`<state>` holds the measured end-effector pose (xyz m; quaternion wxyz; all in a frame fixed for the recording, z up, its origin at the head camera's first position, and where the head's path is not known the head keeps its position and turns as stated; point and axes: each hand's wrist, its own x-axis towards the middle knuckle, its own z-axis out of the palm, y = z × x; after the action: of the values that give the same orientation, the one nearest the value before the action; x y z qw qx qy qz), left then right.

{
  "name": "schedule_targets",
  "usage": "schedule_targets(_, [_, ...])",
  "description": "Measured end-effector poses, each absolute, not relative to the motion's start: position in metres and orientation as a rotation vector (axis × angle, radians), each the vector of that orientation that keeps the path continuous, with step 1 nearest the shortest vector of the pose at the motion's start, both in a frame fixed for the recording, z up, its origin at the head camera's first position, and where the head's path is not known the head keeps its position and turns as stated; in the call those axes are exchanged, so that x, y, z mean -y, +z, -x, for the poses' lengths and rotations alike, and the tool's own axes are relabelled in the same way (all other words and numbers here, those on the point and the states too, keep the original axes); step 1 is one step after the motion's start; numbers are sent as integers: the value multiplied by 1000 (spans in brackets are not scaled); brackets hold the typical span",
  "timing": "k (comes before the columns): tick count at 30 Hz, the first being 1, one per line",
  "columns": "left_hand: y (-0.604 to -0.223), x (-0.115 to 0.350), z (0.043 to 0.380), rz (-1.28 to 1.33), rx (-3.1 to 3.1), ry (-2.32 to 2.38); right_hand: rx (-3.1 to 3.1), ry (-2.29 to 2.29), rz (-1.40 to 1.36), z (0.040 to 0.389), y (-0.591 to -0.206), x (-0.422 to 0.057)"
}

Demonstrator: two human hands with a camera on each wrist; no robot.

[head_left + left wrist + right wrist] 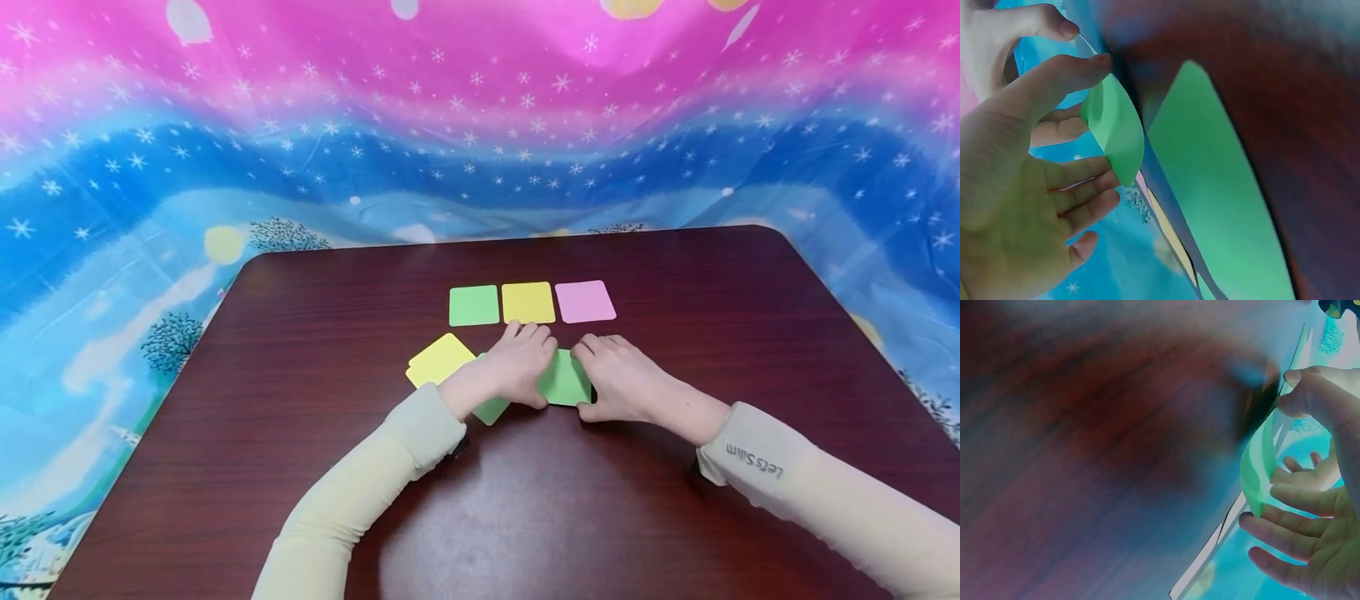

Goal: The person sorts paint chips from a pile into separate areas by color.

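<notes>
Rounded-corner square green card [566,379] held between both hands, at centre of the dark reddish-brown wood-grain worktop [300,458]. Its left side is gripped by the left hand [525,364], its right side by the right hand [624,379]; on each, the thumb is set at the near edge, fingertips at the far edge. Card is seen bowed in both wrist views. Whether its underside is touching the worktop cannot be told.

A second rounded green card [492,410] is lying flat, partly hidden under the left wrist. Two overlapping bright yellow cards [441,358] are placed to its left, set at an angle.

Farther back, a row of three flat cards, narrow gaps between: light green card [474,306] at left, lemon-yellow card [528,302] in the middle, pale pink card [586,302] at right. Forearms are covered by cream sleeves [360,483]; dark lettering is printed on the right cuff. Worktop is backed by a pink-and-blue snowflake-print cloth [487,125].
</notes>
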<state>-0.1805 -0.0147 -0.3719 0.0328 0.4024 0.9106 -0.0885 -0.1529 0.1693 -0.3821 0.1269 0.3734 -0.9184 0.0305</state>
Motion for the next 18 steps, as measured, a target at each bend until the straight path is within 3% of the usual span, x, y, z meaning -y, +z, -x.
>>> schedule_targets(18, [-361, 49, 201, -1172, -2939, -149, 2719, 121, -1116, 179, -373, -148])
